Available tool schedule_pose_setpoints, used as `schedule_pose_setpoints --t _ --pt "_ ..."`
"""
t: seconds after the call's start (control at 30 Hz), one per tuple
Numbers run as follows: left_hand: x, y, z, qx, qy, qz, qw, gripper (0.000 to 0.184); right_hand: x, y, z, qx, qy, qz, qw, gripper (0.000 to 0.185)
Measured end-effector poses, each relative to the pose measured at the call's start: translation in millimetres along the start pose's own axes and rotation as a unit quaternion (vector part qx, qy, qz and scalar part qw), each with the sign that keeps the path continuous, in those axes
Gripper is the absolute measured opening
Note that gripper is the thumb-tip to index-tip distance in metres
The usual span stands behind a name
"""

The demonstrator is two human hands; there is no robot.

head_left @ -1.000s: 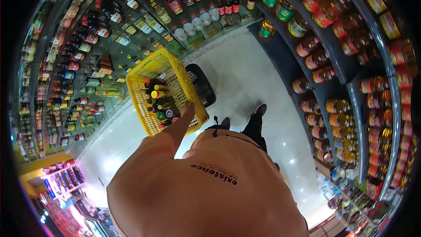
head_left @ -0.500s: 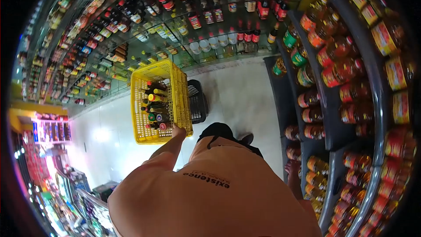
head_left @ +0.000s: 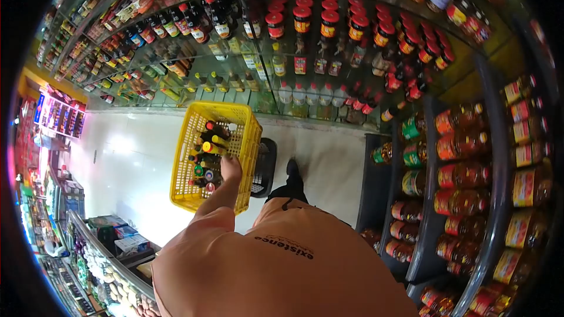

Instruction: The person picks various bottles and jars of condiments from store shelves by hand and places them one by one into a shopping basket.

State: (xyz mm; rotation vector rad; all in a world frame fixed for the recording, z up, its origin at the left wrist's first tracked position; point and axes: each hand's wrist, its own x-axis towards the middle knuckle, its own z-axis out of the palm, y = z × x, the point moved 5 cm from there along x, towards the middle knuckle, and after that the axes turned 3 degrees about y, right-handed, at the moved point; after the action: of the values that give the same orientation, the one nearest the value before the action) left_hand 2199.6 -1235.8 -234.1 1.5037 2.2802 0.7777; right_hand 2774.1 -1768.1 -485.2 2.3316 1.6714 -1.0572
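The yellow plastic basket [head_left: 183,141] lies left of my body, with several dark bottles [head_left: 202,167] inside, some with yellow, red or green caps. My left hand [head_left: 231,168] is closed at the basket's side nearest my body, close to the bottles. Its fingertips are partly hidden. Part of a black basket [head_left: 266,167] shows beside and beneath the yellow one. My right hand is out of view.
Glass shelves [head_left: 317,85] with jars and bottles run along the far side. Dark shelves [head_left: 423,223] with large oil bottles stand at the right. At lower left is a produce display [head_left: 111,270], with boxes [head_left: 132,243] beside it.
The view has turned, and the glass shelves fill more of it. The yellow basket stays beside me with my left hand at its side. My right hand, near the right shelves earlier, has left view.
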Motion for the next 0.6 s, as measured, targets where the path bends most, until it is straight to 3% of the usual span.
schedule_pose_setpoints --t 0.03,0.07,0.1,0.17,0.23,0.3,0.37,0.4,0.43,0.5,0.53,0.6 --pt "35 21 14 -0.062 -0.008 0.027 0.998 0.032 21 5 -2 -0.087 -0.007 -0.037 0.995 0.026" --pt "64 52 18 -0.123 -0.018 0.064 0.99 0.033 35 14 -9 0.034 -0.092 0.061 0.993 0.024" --pt "107 59 47 -0.199 -0.046 0.065 0.977 0.033 38 -9 -31 0.063 -0.055 0.024 0.996 0.025" --pt "152 149 29 -0.166 -0.064 0.064 0.982 0.042 52 -44 -81 0.091 -0.016 -0.015 0.996 0.025" --pt "211 191 57 -0.21 -0.101 0.109 0.966 0.051 71 -67 -132 0.397 0.001 0.184 0.899 0.027" --pt "255 232 79 -0.198 -0.109 0.18 0.957 0.057 89 -107 -184 0.552 0.047 0.305 0.775 0.029" --pt "291 260 98 -0.128 -0.1 0.243 0.956 0.061 106 -160 -227 0.603 0.068 0.32 0.728 0.032" --pt "302 277 104 -0.061 -0.081 0.302 0.948 0.065 128 -162 -218 0.736 0.002 0.23 0.636 0.03" --pt "312 288 109 -0.064 -0.087 0.311 0.944 0.065 135 -157 -203 0.741 0.011 0.232 0.63 0.03" --pt "327 302 116 -0.033 -0.141 0.214 0.966 0.071 130 -210 -261 0.548 0.104 0.224 0.799 0.027" --pt "334 304 124 -0.046 -0.101 0.235 0.966 0.075 135 -209 -258 0.534 0.092 0.215 0.813 0.026" --pt "357 286 160 -0.043 -0.113 0.265 0.957 0.075 127 -213 -267 0.516 0.098 0.214 0.824 0.025"
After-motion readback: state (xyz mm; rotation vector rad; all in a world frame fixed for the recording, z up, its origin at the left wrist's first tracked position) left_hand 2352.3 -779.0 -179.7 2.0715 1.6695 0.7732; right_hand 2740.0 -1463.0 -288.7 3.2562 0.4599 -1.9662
